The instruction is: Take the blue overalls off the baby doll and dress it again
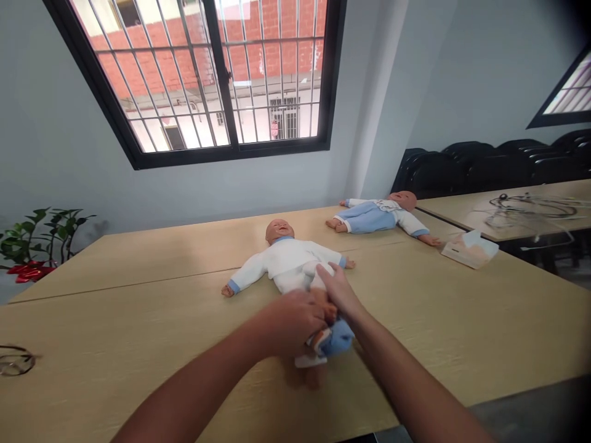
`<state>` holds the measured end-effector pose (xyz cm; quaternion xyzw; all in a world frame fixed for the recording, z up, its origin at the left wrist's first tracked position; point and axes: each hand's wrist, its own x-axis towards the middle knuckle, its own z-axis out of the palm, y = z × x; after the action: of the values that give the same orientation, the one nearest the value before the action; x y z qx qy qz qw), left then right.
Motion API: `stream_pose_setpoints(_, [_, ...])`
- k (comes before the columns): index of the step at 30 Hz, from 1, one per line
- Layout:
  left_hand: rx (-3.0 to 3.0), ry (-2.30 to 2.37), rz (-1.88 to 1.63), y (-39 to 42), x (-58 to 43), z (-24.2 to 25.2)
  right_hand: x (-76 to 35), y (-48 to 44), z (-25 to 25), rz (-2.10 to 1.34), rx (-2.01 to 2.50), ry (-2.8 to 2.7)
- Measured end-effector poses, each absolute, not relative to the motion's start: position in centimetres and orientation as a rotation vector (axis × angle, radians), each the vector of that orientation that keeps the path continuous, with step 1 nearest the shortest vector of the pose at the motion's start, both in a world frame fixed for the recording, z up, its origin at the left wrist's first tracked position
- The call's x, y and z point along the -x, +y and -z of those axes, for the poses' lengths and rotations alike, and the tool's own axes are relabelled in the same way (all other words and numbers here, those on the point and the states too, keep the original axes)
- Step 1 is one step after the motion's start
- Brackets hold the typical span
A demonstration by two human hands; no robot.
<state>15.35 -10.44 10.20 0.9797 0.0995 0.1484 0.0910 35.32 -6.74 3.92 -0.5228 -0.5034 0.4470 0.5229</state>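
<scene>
A baby doll in a white top with blue cuffs lies on its back on the table, its head toward the window. Blue doll pants are bunched about its lower legs. My left hand is closed at the bunched pants beside one raised foot; the fingertips are partly hidden. Around that bent leg, at the thigh, my right hand is closed, with its thumb by the white cloth at the hip. The other foot points toward me and is blurred.
A second doll in blue pants lies at the back right, near a white open box. Tangled cables lie on another table. Glasses or a wire loop lie at the left edge. A plant and black chairs stand beyond.
</scene>
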Motion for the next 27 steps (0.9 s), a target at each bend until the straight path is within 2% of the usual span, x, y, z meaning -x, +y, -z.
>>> stream_pose_setpoints(4, [-2.893, 0.670, -0.809, -8.6, -15.1, -10.4, -33.8, -7.2, -3.4, -0.953, 1.292, -0.979])
stream_pose_setpoints(7, [-2.709, 1.002, -1.291, -7.6, -15.2, -9.3, -33.4, -8.2, -4.2, -1.168, 1.195, -0.931])
stream_pose_setpoints(10, [-2.507, 1.258, -1.555, -7.3, -15.4, -8.5, -33.5, -9.2, -5.3, -1.427, 1.000, -0.916])
stream_pose_setpoints(13, [-2.479, 1.287, -1.625, -7.8, -15.4, -8.3, -33.5, -9.5, -6.0, -1.475, 0.952, -0.880])
stream_pose_setpoints(19, [-2.772, 0.825, -1.530, -8.4, -15.1, -8.7, -33.5, -8.9, -5.7, -1.330, 1.003, -0.865])
stream_pose_setpoints(27, [-2.582, 0.642, -1.447, -7.1, -14.7, -9.0, -33.5, -9.1, -5.1, -1.232, 1.026, -0.814])
